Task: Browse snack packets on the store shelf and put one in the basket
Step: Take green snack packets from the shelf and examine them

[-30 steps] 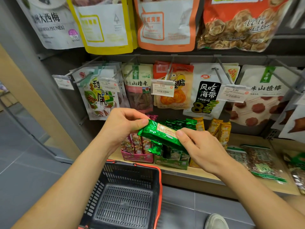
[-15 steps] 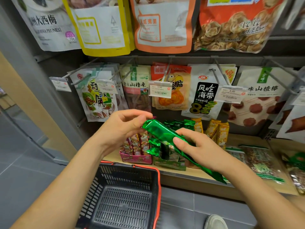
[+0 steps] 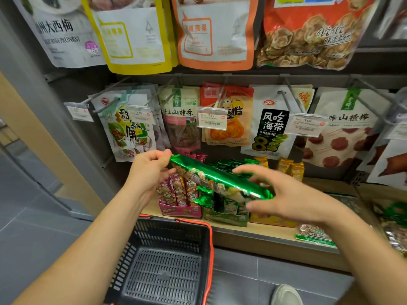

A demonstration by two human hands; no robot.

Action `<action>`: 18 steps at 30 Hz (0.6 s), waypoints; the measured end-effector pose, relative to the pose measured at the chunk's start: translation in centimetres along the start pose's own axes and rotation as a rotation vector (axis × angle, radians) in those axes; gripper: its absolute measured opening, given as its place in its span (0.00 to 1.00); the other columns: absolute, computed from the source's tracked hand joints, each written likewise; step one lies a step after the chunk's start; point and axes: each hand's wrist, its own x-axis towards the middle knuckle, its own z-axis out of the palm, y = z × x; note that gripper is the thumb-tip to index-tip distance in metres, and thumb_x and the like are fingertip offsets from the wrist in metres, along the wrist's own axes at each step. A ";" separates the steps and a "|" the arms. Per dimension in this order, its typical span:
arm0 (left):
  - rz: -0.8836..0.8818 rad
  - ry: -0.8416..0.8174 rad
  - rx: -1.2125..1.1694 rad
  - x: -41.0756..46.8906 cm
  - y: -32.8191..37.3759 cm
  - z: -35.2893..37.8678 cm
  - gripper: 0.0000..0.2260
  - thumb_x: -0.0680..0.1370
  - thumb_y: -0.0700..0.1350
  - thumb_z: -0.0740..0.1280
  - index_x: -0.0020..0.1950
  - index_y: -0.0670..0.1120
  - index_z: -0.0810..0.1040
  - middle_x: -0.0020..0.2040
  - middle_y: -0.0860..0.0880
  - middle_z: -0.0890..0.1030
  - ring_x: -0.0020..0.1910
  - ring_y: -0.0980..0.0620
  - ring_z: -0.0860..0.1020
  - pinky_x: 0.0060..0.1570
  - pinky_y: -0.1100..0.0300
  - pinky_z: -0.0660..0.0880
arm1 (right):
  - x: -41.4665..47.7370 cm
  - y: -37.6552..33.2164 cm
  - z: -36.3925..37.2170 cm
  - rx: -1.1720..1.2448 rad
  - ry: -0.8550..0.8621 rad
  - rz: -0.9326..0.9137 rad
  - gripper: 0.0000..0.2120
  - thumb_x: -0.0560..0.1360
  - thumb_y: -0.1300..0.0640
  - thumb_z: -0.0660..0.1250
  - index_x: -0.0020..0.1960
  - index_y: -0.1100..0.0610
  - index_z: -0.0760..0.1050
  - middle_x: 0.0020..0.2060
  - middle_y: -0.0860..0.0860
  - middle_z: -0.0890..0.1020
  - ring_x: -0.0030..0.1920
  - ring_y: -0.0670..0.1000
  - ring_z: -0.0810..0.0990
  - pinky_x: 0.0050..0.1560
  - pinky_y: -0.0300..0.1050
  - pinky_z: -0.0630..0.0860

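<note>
Store shelf (image 3: 264, 233) hung with snack bags (image 3: 271, 124); before it a green packet (image 3: 220, 179) is held slanted, pinched at one end by the left grip (image 3: 149, 170) and clasped at the other by the right grip (image 3: 290, 194), seemingly for reading, not yet in the basket (image 3: 210, 249) below.

We stand in a shop. Above our left hand (image 3: 149, 172) snack bags (image 3: 271, 126) hang on pegs (image 3: 290, 97) with price tags (image 3: 211, 121); behind our right hand (image 3: 288, 194) display boxes (image 3: 224, 217) fill a shelf (image 3: 253, 230); below both we see a black basket (image 3: 167, 271) with an orange rim.
</note>
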 end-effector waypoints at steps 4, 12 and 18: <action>-0.159 -0.102 0.093 0.3 -2.3 1.0 0.10 0.81 0.42 0.63 0.40 0.41 0.74 0.53 0.40 0.80 0.47 0.47 0.83 0.36 0.63 0.80 | -0.3 -0.6 -1.1 0.133 0.476 -0.123 0.13 0.73 0.54 0.72 0.56 0.44 0.78 0.47 0.46 0.81 0.37 0.43 0.82 0.35 0.37 0.79; 0.337 -0.347 1.134 0.9 -6.4 3.2 0.05 0.78 0.49 0.68 0.51 0.52 0.81 0.53 0.53 0.81 0.57 0.51 0.77 0.57 0.55 0.73 | 0.9 -0.6 -0.5 -0.164 0.795 -0.266 0.17 0.75 0.57 0.70 0.63 0.51 0.76 0.47 0.42 0.81 0.45 0.43 0.77 0.47 0.27 0.72; 0.469 -0.572 1.390 2.0 -9.6 3.5 0.31 0.77 0.58 0.66 0.77 0.50 0.61 0.79 0.49 0.56 0.77 0.48 0.54 0.73 0.51 0.58 | 2.4 -0.1 -0.1 -0.281 0.905 -0.357 0.19 0.75 0.64 0.69 0.65 0.59 0.75 0.50 0.46 0.78 0.50 0.41 0.75 0.53 0.25 0.68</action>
